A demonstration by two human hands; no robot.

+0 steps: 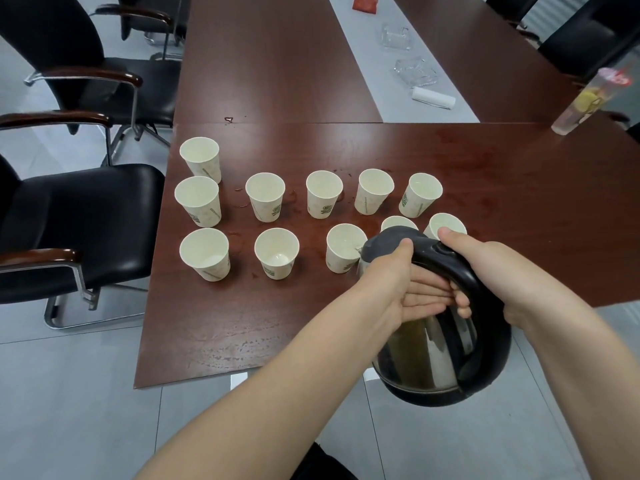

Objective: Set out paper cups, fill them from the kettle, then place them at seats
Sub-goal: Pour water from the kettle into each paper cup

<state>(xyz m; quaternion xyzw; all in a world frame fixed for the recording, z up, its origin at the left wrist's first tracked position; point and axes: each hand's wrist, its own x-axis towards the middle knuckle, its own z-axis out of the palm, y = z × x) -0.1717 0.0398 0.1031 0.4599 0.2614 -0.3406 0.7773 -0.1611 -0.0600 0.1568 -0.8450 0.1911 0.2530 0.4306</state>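
Gripping one tilted kettle, fingers of both hands; eleven paper cups.

Cream paper cups printed with green motifs are set on the reddish-brown table. Beside the table, black chairs are seen; the kettle is silver with black trim.

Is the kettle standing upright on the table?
No, both hands, left hand and right hand, hold the kettle tilted, its spout toward a cup.
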